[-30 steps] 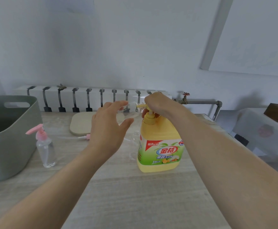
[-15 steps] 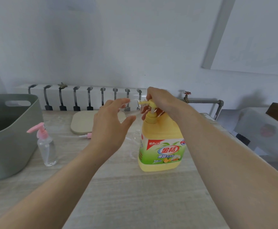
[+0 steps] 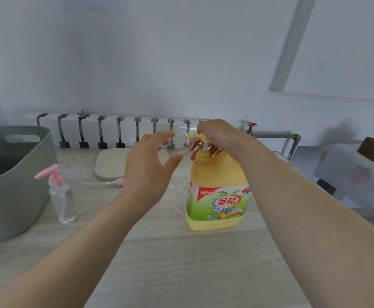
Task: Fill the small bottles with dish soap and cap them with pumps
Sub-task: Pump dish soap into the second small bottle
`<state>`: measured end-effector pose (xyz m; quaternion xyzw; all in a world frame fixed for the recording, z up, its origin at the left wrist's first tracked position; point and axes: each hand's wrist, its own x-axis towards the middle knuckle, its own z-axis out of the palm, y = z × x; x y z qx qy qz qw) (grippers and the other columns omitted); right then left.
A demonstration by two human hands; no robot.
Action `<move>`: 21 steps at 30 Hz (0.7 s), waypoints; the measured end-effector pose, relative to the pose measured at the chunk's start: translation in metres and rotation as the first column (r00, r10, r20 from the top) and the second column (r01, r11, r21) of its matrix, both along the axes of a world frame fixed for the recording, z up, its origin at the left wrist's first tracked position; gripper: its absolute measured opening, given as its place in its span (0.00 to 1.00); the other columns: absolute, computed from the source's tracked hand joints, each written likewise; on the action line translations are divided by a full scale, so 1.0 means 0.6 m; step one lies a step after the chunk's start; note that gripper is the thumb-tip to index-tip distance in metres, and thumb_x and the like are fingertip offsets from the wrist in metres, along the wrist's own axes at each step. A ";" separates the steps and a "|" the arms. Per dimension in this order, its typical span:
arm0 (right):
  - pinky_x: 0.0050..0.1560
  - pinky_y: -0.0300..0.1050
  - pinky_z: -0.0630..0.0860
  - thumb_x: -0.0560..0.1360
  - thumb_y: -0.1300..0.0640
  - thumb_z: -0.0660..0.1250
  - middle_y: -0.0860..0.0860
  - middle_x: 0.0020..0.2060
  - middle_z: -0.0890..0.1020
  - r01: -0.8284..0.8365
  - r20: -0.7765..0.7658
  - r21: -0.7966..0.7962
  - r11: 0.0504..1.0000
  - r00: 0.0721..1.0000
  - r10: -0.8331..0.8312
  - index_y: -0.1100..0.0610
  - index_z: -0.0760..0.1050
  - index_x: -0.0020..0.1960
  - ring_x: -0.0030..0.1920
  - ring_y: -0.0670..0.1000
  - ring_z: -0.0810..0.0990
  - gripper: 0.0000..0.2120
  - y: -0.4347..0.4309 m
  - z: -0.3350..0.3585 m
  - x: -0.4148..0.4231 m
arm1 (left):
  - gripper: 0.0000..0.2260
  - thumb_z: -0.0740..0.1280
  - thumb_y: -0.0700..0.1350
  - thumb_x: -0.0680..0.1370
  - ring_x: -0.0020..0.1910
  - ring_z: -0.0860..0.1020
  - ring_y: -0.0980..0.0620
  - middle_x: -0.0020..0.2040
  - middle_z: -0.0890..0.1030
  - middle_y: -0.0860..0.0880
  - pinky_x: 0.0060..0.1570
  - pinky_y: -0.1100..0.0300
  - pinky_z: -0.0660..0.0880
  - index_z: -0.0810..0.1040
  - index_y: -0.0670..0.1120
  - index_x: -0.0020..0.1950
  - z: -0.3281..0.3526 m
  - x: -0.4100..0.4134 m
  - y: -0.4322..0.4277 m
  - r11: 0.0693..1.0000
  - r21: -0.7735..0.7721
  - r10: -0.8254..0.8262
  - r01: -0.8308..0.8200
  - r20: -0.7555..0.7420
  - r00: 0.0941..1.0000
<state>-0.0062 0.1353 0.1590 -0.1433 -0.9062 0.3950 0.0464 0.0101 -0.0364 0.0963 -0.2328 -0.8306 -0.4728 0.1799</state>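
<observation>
My left hand (image 3: 150, 167), mid-frame, grasps a clear small bottle (image 3: 175, 146) between thumb and fingers. The bottle is tipped sideways with its mouth at the yellow nozzle. My right hand (image 3: 219, 135) curls over the pump head (image 3: 196, 136) of the dish soap jug (image 3: 218, 196), which stands just right of centre on the table (image 3: 181, 263). A second clear bottle (image 3: 182, 192), without a cap, stands just left of the jug. At the left, a pink-topped capped bottle (image 3: 62, 196) stands beside the grey tub (image 3: 12, 185). A loose pink pump (image 3: 117, 182) lies near a beige mat (image 3: 111, 163).
</observation>
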 end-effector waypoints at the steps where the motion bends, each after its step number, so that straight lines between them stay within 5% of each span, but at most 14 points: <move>1: 0.14 0.28 0.60 0.77 0.65 0.54 0.42 0.14 0.73 0.002 0.007 0.007 1.000 1.000 -0.002 0.58 0.67 0.33 0.30 0.49 0.69 0.14 0.001 0.000 0.000 | 0.20 0.71 0.47 0.76 0.58 0.74 0.55 0.59 0.77 0.54 0.60 0.55 0.69 0.73 0.54 0.68 0.000 0.000 0.000 1.000 -0.001 0.000 0.000 0.000 1.000; 4: 0.21 0.34 0.67 0.77 0.65 0.54 0.44 0.18 0.76 -0.008 0.043 0.050 0.999 0.999 0.006 0.59 0.69 0.29 0.31 0.48 0.69 0.18 0.004 -0.002 -0.003 | 0.21 0.71 0.48 0.76 0.58 0.74 0.55 0.59 0.77 0.54 0.62 0.53 0.70 0.73 0.54 0.68 -0.001 0.001 0.000 1.000 -0.001 0.004 -0.004 0.005 1.000; 6: 0.33 0.40 0.68 0.75 0.66 0.54 0.50 0.29 0.79 -0.027 0.092 0.112 0.993 0.996 0.016 0.57 0.73 0.24 0.36 0.50 0.71 0.23 0.004 -0.003 -0.005 | 0.21 0.71 0.48 0.76 0.57 0.73 0.56 0.60 0.77 0.54 0.62 0.52 0.70 0.73 0.54 0.68 -0.002 0.001 0.000 1.000 0.000 0.003 -0.003 0.013 1.000; 9: 0.42 0.43 0.68 0.76 0.70 0.54 0.53 0.38 0.74 -0.044 0.134 0.210 0.977 0.991 0.016 0.57 0.72 0.30 0.38 0.51 0.70 0.19 -0.002 -0.002 -0.006 | 0.21 0.71 0.48 0.76 0.56 0.72 0.57 0.59 0.76 0.55 0.62 0.51 0.70 0.73 0.55 0.68 -0.005 0.001 0.000 1.000 -0.004 0.002 -0.002 0.019 1.000; 12: 0.35 0.40 0.64 0.75 0.72 0.57 0.53 0.34 0.71 -0.041 0.145 0.283 0.958 0.989 -0.001 0.62 0.70 0.35 0.34 0.48 0.68 0.13 -0.009 -0.003 -0.006 | 0.21 0.71 0.48 0.76 0.55 0.72 0.57 0.56 0.74 0.57 0.60 0.51 0.71 0.73 0.55 0.68 -0.007 0.000 0.000 1.000 -0.001 0.001 -0.001 0.022 1.000; 16: 0.31 0.39 0.61 0.75 0.71 0.58 0.51 0.31 0.68 -0.084 0.142 0.400 0.913 0.989 0.029 0.58 0.64 0.32 0.31 0.47 0.66 0.16 -0.013 -0.007 -0.005 | 0.21 0.71 0.48 0.76 0.55 0.73 0.57 0.56 0.74 0.58 0.60 0.51 0.72 0.73 0.55 0.67 -0.008 0.000 0.001 1.000 -0.005 0.001 -0.001 0.025 1.000; 21: 0.35 0.42 0.61 0.75 0.69 0.57 0.54 0.33 0.72 -0.069 0.087 0.276 0.959 0.995 0.046 0.61 0.70 0.39 0.36 0.52 0.66 0.09 -0.003 -0.012 -0.003 | 0.21 0.71 0.48 0.75 0.55 0.73 0.56 0.58 0.76 0.55 0.60 0.50 0.72 0.73 0.55 0.67 -0.009 0.002 -0.001 1.000 -0.007 -0.001 0.001 0.022 1.000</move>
